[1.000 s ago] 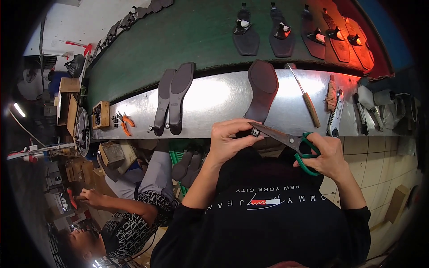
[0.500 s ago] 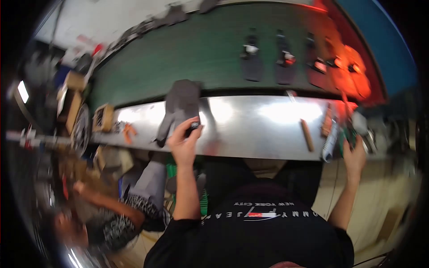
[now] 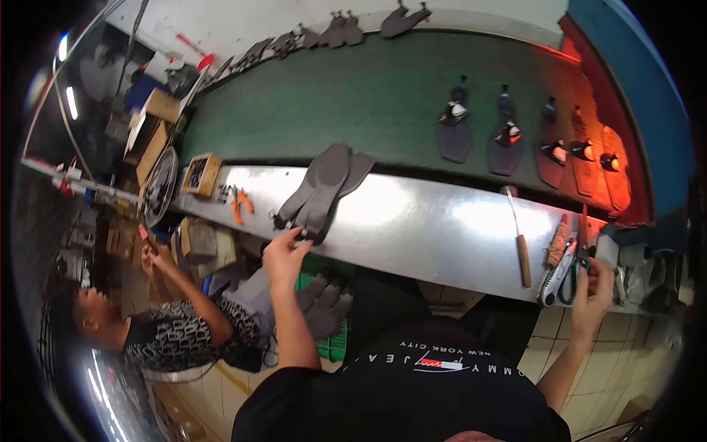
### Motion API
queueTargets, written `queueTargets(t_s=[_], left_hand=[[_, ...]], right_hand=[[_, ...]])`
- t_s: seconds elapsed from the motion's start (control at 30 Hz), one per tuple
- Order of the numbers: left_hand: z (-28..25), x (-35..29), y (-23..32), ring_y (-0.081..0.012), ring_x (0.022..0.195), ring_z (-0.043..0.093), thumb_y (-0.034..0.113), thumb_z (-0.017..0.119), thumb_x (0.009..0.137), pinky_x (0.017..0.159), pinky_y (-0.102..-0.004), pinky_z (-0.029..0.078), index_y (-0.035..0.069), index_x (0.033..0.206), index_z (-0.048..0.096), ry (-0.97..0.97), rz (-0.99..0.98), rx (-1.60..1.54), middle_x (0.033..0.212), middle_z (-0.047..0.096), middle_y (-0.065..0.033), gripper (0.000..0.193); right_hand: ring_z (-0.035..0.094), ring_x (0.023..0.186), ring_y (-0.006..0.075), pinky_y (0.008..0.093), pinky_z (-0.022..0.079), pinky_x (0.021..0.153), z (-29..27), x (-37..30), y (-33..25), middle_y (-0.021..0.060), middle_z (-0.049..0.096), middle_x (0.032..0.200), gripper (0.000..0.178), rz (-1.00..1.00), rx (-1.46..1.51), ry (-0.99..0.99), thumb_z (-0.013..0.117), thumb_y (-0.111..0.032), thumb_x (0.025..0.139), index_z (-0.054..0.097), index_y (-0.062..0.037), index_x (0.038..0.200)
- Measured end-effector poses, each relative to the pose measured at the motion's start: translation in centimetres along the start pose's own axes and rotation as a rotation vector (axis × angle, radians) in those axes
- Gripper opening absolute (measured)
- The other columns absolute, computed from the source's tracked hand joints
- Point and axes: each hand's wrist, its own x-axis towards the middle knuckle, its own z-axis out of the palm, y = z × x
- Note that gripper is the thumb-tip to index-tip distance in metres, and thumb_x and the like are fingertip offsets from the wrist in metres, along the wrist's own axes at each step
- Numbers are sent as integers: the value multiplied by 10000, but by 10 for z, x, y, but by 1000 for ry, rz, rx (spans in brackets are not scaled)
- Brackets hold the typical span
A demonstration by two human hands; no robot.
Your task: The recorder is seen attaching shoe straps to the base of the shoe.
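Observation:
Grey sandal soles (image 3: 329, 168) lie in a small overlapping stack across the edge between the green belt and the metal ledge. My left hand (image 3: 283, 259) is at their near end, thumb and fingertips pinched together on a small dark piece that is mostly hidden by the fingers. On the right, my right hand (image 3: 595, 293) has its fingers curled at the handles of green-handled scissors (image 3: 568, 286), which lie with the blades pointing away. Beside the scissors is a utility knife (image 3: 557, 274); whether the right hand grips the scissors firmly is unclear.
The metal ledge (image 3: 412, 228) holds orange pliers (image 3: 239, 205), a box of small parts (image 3: 200, 175) and a wooden-handled tool (image 3: 523, 259). Several strapped soles (image 3: 505, 144) lie on the green belt (image 3: 353, 96), some under red light. A co-worker (image 3: 180, 324) sits at left.
The whole view has shifted, so the bench sits lower and further right. My left hand has moved toward the soles' near end; the soles have fanned apart. My right hand stays at the scissors.

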Motion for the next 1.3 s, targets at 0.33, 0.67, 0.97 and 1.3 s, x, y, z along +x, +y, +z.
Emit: queueTargets(t_s=[0.33, 0.67, 0.97, 1.3], left_hand=[[128, 87, 202, -171, 910, 647, 281, 715, 814, 812, -268, 487, 26, 1160, 640, -242, 410, -679, 1052, 680, -141, 436], [261, 156, 276, -380, 1184, 511, 360, 713, 737, 950, -414, 419, 76, 873, 721, 17, 500, -524, 1140, 609, -240, 316], [272, 112, 244, -403, 1276, 407, 435, 666, 777, 1061, -522, 265, 76, 1025, 708, 14, 602, -275, 1297, 530, -208, 439], [242, 80, 239, -251, 998, 598, 165, 769, 693, 822, -341, 500, 126, 1021, 717, 58, 583, -757, 1211, 531, -119, 334]], right_hand=[[546, 635, 157, 257, 444, 575, 38, -9, -58, 89, 581, 814, 98, -93, 381, -69, 616, 38, 796, 629, 14, 890], [577, 607, 186, 270, 460, 562, 40, -32, -58, 101, 595, 760, 62, -15, 418, -205, 629, 34, 790, 635, 17, 850], [621, 659, 271, 337, 487, 626, 46, -27, -48, 138, 615, 704, 58, -20, 398, -167, 657, -76, 785, 668, -22, 802], [633, 815, 274, 356, 492, 721, 15, -70, -82, 165, 642, 828, 140, -46, 458, -261, 670, -134, 814, 663, -27, 905]])
